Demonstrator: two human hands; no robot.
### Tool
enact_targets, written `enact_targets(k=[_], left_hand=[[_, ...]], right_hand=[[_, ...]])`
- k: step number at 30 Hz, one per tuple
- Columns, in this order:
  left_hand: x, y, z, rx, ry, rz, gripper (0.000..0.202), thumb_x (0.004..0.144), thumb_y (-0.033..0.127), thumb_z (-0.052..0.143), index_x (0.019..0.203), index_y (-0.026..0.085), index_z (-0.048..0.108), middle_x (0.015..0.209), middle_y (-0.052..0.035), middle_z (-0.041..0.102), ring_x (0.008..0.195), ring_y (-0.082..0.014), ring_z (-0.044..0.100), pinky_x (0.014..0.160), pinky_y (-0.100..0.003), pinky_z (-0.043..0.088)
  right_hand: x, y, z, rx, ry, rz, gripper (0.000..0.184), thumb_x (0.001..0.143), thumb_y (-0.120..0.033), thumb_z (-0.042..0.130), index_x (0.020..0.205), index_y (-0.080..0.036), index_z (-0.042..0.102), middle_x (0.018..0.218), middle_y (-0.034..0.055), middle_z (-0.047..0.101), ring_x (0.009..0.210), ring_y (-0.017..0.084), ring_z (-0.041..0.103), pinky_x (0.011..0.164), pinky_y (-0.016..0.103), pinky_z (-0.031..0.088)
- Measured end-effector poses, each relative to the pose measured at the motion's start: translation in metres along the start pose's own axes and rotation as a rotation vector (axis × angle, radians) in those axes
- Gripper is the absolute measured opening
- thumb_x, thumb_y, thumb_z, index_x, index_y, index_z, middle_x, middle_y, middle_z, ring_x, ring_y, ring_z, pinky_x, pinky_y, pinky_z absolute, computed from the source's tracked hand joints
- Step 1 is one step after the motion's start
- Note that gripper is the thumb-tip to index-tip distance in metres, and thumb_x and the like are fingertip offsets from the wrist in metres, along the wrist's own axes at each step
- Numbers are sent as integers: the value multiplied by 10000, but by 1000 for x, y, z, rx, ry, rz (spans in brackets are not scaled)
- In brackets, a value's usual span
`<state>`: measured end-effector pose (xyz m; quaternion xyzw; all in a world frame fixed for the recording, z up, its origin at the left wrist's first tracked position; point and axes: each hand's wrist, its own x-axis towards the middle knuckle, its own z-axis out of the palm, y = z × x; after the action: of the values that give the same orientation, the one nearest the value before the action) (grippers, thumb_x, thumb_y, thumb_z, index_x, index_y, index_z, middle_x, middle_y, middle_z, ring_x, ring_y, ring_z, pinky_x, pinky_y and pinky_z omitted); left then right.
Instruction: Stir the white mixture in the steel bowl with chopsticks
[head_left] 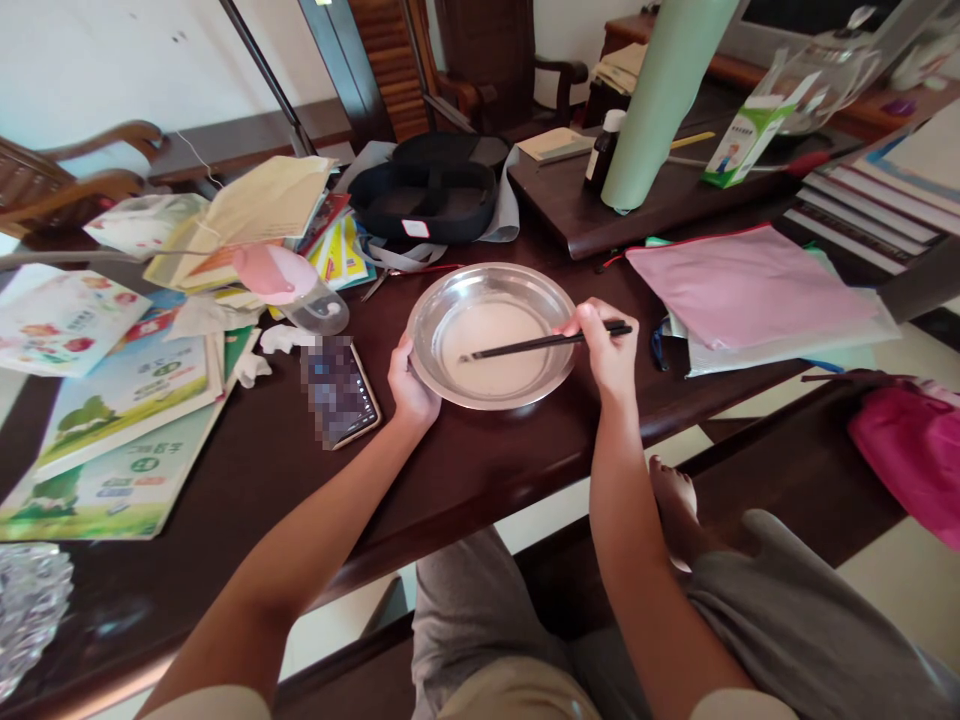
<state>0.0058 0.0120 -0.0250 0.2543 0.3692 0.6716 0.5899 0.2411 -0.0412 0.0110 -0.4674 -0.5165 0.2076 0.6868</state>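
Observation:
A round metal bowl (495, 398) stands near the front edge of the dark wooden table, with a pale, milky liquid (480, 330) inside. My left hand (412, 385) is closed on the bowl's left rim, its thumb up at the side. Over the right rim, my right hand (609, 350) grips a pair of black chopsticks (525, 345). Their tips reach down to the liquid left of the bowl's middle. To the left of my left hand lies a phone (341, 392) with its screen lit and partly blurred.
A pink-lidded clear cup (296, 290), crumpled tissues (255, 368) and booklets (127, 440) lie to the left. Behind the bowl sits a black case (424, 195). Right are a pink zip pouch (750, 285), a green cylinder (664, 100) and a dark bottle (602, 155).

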Motion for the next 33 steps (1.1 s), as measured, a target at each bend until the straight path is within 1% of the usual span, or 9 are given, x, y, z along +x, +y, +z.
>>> enact_targets(k=[3,7,13,16,20,23,26,29,33], left_hand=[[0,0,0,-15,-18,8,173,858,357,650,793,225,743,913,-15,798,950,-214,735,906,-306,553],[0,0,-1,-13,-28,-9,184,849,372,663,765,221,727,904,-18,789,951,-217,733,922,-314,543],[1,0,-2,10,-22,4,201,862,410,677,801,228,738,894,-12,787,954,-218,736,928,-309,545],[1,0,-2,7,-25,7,198,863,397,665,770,233,728,926,-17,797,998,-224,736,938,-310,547],[0,0,-1,20,-30,-2,208,852,425,676,779,235,719,929,-22,796,1036,-242,731,950,-328,540],[-1,1,-1,27,-31,5,208,850,433,677,827,235,736,930,-19,794,1014,-236,734,945,-329,536],[-1,0,-1,31,-26,9,208,858,428,665,837,235,743,917,-18,793,984,-229,735,927,-324,538],[0,0,-1,27,-16,2,206,853,422,666,815,233,736,892,-16,789,965,-227,734,906,-313,541],[0,-1,-2,15,-11,-2,207,833,420,678,761,228,710,897,-18,793,974,-231,731,902,-313,545]], right_hand=[[2,1,-2,-58,94,-53,464,947,-569,655,621,-239,669,612,-15,676,653,181,708,726,361,544],[4,3,-7,67,299,-70,594,971,-587,602,498,-235,533,464,-35,520,466,143,583,559,324,475],[2,0,0,18,-13,26,475,924,-599,674,616,-237,668,612,-14,687,606,172,694,682,351,546],[2,2,-3,-60,133,-27,487,924,-619,659,613,-244,664,613,-12,680,660,185,710,740,371,555],[4,3,-7,3,326,-34,623,949,-671,569,494,-249,518,465,-25,514,484,159,602,593,352,523],[3,0,-5,34,167,15,618,936,-681,585,502,-244,533,474,-19,535,479,160,606,565,340,520],[2,-2,-2,-32,27,27,521,910,-652,650,591,-240,636,600,-11,656,601,177,689,679,361,565],[2,1,-4,-100,147,-35,506,925,-633,641,601,-244,644,610,-13,663,655,184,700,746,376,563],[4,4,-9,20,353,-80,611,949,-642,593,489,-247,517,472,-26,522,479,152,576,598,352,515]])
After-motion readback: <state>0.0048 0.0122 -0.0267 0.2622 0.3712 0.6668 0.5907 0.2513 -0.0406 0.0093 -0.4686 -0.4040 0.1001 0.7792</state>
